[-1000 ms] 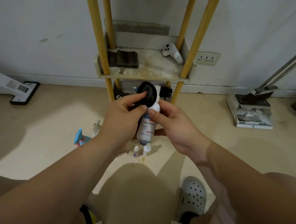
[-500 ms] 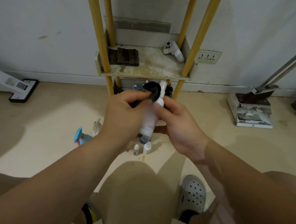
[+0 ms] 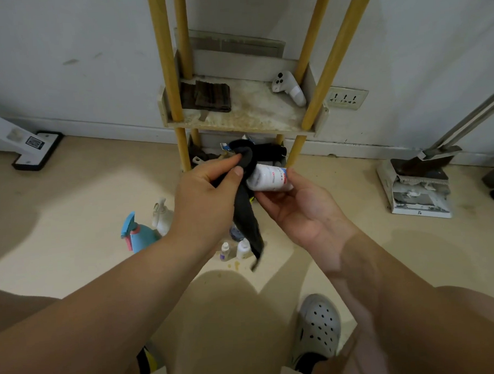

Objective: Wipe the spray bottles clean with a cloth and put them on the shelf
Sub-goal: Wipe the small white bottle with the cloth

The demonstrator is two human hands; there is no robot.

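Observation:
My right hand holds a white bottle with a red and blue label, lying nearly sideways in front of me. My left hand pinches a black cloth against the bottle's left end, and the cloth's tail hangs down. Just beyond my hands stands the shelf on yellow wooden poles, its dirty middle board carrying a dark folded cloth and a white controller. A blue spray bottle and a white pump bottle stand on the floor to the left.
Two small dropper bottles sit on the floor under my hands. The shelf's bottom level holds dark clutter. A dustpan and broom lean at the right wall, and a mop head lies at the left. My grey clog is below.
The bottle has tipped from upright to nearly sideways in my right hand. My left hand has kept the cloth on the bottle's top end, and the cloth's tail now hangs free.

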